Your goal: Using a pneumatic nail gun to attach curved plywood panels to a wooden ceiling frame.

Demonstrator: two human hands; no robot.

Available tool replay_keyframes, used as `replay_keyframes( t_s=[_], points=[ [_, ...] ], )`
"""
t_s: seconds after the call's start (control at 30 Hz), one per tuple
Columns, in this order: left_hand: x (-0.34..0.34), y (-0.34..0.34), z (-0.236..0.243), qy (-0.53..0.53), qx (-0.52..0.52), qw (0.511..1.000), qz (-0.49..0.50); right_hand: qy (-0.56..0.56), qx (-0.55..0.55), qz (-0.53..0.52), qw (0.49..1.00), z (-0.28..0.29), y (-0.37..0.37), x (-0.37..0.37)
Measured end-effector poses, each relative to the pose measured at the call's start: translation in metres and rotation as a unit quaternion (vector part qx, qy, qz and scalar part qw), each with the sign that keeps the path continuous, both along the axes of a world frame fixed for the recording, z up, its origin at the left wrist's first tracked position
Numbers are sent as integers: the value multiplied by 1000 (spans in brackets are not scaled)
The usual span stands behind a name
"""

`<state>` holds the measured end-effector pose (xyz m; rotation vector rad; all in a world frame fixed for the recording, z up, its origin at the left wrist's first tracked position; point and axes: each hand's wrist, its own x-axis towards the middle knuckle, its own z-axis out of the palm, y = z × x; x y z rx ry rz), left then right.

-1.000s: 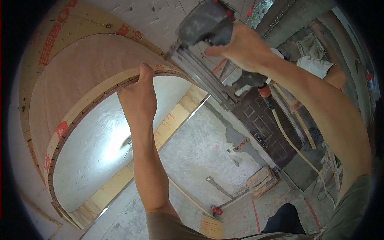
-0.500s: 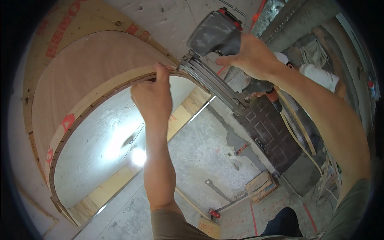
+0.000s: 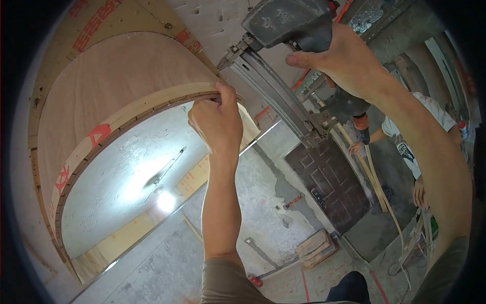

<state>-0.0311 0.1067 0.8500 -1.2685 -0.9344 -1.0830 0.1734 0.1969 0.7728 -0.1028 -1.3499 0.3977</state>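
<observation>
Overhead, a curved plywood arch panel (image 3: 116, 76) carries a bent wooden edge strip (image 3: 136, 105) with closely spaced notches along its lower side. My left hand (image 3: 217, 121) is closed on this strip near its right end, thumb up on its face and fingers curled underneath. My right hand (image 3: 349, 66) grips a grey-black nail gun (image 3: 286, 25) by its handle. The gun's long metal magazine (image 3: 276, 96) slants down to the right. Its nose sits just above and right of my left thumb; whether it touches the wood I cannot tell.
A person in a white shirt (image 3: 422, 109) stands at the right, one hand near long wooden strips (image 3: 374, 187). Below are a brown panelled door (image 3: 329, 172) and stacked boards (image 3: 316, 248). A bright lamp (image 3: 166, 201) shines under the arch.
The nail gun and my right hand have risen and shifted right in view. My left hand, still on the strip, appears farther right. The person at the right shows more; the whole view has shifted.
</observation>
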Motion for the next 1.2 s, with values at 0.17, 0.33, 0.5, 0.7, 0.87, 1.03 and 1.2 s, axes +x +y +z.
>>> replay_keyframes(
  t_s=[0.17, 0.33, 0.5, 0.7, 0.87, 1.03, 1.2],
  points=[
    [6, -1, -3, 2, 5, 1000, -7, -38, 25, -7, 999, 10, -3, 0],
    [-9, 4, 1, 60, 32, 998, -8, -71, -11, -45, 996, 11, -20, -4],
    [-12, 11, 4, 57, 40, 997, -34, -71, 3, -33, 997, 12, -33, 2],
    [-12, 17, 6, 53, 64, 993, -78, -68, -14, -31, 997, 17, -45, 3],
    [-4, 17, 2, -16, 70, 993, -89, -96, -60, -18, 993, 28, -33, 9],
    [-14, 24, 4, 49, 107, 988, -105, -113, -52, -17, 992, 29, -46, 1],
    [-15, 26, 6, 75, 108, 983, -130, -64, -36, -5, 997, 23, -44, 1]
  ],
)
